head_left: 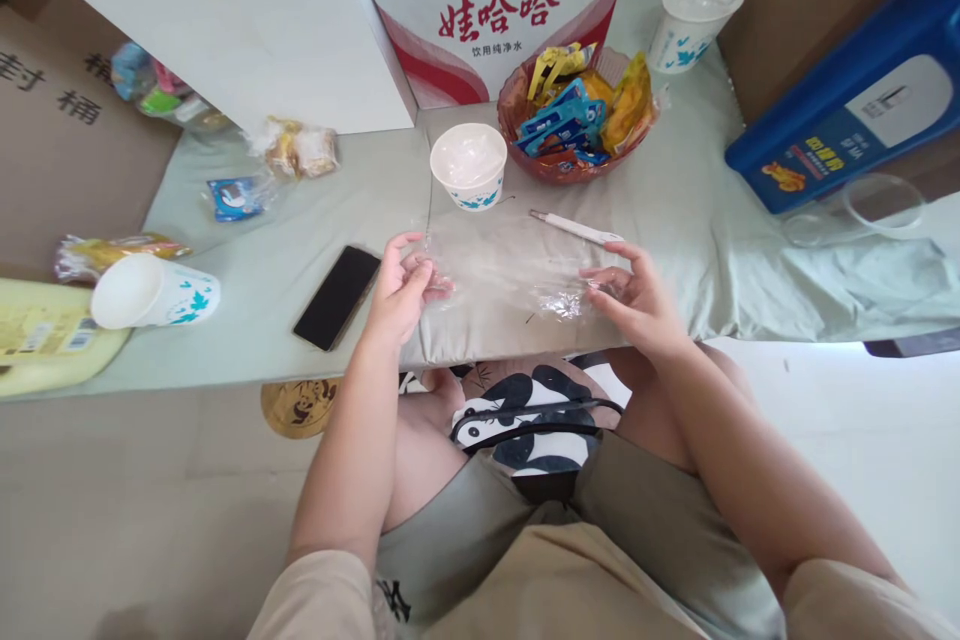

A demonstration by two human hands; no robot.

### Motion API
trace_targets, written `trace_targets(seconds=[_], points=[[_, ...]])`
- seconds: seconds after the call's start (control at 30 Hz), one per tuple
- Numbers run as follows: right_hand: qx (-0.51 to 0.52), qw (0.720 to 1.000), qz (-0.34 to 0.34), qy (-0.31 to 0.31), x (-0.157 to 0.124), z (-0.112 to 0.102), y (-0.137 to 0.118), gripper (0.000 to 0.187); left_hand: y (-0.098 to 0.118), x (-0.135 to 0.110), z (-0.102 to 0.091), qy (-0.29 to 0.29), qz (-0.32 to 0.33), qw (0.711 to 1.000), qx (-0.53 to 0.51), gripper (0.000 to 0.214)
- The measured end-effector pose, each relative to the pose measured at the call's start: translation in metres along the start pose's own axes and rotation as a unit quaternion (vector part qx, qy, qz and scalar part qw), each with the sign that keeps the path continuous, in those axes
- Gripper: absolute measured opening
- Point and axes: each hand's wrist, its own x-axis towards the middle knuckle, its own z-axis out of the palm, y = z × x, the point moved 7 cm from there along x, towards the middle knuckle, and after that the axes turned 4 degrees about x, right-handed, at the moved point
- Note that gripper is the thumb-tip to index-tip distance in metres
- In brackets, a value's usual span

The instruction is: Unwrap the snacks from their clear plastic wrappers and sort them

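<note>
My left hand [405, 285] and my right hand [630, 295] each pinch one end of a clear plastic bag [510, 270], stretched flat between them over the pale green cloth [375, 210] of a low table. The bag is see-through and hard to outline. Just behind it stands a white paper cup [469, 165] with blue print. A white pen [574, 227] lies by my right hand. A black phone [337, 297] lies left of my left hand.
A reddish bowl [517, 110] of wrapped snacks stands behind the cup. A paper cup [154, 292] lies on its side at left; another cup [694, 20] stands at the back. Cardboard boxes [510, 0] line the rear. A blue box [855, 90] and clear lid [881, 205] are right.
</note>
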Motion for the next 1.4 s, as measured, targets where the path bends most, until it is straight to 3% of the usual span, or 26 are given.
trace_targets(seconds=[0.07, 0.17, 0.27, 0.33, 0.4, 0.47, 0.6, 0.73, 0.87, 1.0, 1.17, 1.3, 1.4], points=[[-0.012, 1.0, -0.015, 0.017, 0.0, 0.0, -0.002, 0.038, 0.0, 0.0, -0.004, 0.015, 0.007, 1.0, 0.02, 0.051], [-0.012, 0.997, -0.022, 0.067, 0.002, -0.006, -0.002, 0.032, -0.003, -0.005, 0.001, -0.051, -0.025, 0.997, 0.05, 0.073], [0.006, 0.997, -0.009, 0.077, 0.003, -0.01, 0.003, 0.052, -0.007, -0.011, 0.007, -0.107, -0.057, 0.991, 0.057, 0.079], [0.025, 0.999, 0.002, 0.038, 0.003, -0.007, 0.008, 0.076, -0.004, -0.011, 0.005, -0.084, -0.04, 0.995, 0.03, 0.069], [0.02, 1.0, 0.017, 0.0, 0.002, -0.001, 0.011, 0.084, 0.0, -0.008, 0.002, -0.051, -0.011, 0.999, -0.008, 0.063], [0.001, 1.0, 0.019, -0.001, 0.002, 0.001, 0.01, 0.073, 0.003, -0.005, -0.001, -0.025, 0.009, 0.999, -0.039, 0.059], [-0.005, 0.998, -0.02, 0.055, 0.006, 0.0, -0.002, 0.052, 0.004, -0.004, -0.005, 0.012, 0.001, 0.997, -0.076, 0.054], [-0.026, 0.996, 0.001, 0.084, 0.009, 0.003, -0.004, 0.04, -0.001, -0.006, -0.005, 0.008, -0.042, 0.998, -0.039, 0.039], [-0.116, 0.989, 0.036, 0.084, 0.008, 0.006, 0.001, 0.041, -0.003, -0.009, -0.012, 0.036, -0.031, 0.999, 0.015, 0.019], [-0.294, 0.954, 0.013, 0.052, 0.004, 0.011, -0.001, 0.049, -0.007, -0.015, -0.021, 0.074, -0.025, 0.987, 0.137, 0.018], [-0.494, 0.867, -0.03, 0.048, -0.005, 0.016, -0.005, 0.047, -0.008, -0.018, -0.019, 0.053, 0.011, 0.949, 0.311, 0.019], [-0.528, 0.84, -0.119, 0.035, -0.009, 0.025, -0.014, 0.047, -0.005, -0.019, -0.017, 0.057, 0.042, 0.914, 0.399, 0.036], [-0.538, 0.832, -0.132, 0.01, -0.014, 0.028, -0.015, 0.051, 0.0, -0.019, -0.018, 0.103, 0.07, 0.898, 0.422, 0.043]])
